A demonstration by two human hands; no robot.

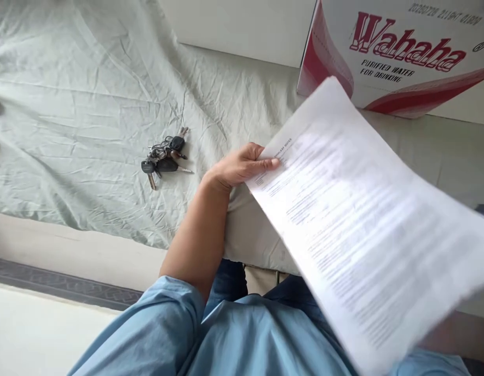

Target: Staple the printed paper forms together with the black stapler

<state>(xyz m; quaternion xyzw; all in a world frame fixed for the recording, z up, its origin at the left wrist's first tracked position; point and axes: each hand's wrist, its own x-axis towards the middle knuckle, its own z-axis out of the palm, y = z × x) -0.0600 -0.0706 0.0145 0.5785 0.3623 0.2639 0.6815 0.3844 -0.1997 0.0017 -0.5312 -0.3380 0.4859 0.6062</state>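
Note:
My left hand (245,164) pinches the upper left corner of a printed sheet of paper (367,224), thumb on top and fingers underneath. The sheet is held up at a slant over my lap and the front of the bed-like surface, bowing a little along its length. Dense lines of text cover it, too blurred to read. Whether it is one sheet or more, I cannot tell. My right hand is out of sight behind the paper; only part of the right arm shows below its lower right edge. A bunch of keys (163,159) lies left of my left hand, apart from it.
Wrinkled pale green cloth (89,130) covers the surface in front of me. A white and red Wahaha water carton (387,99) stands at the back right, against a white wall-like panel (242,31). A dark patterned strip (69,282) runs along the floor at lower left.

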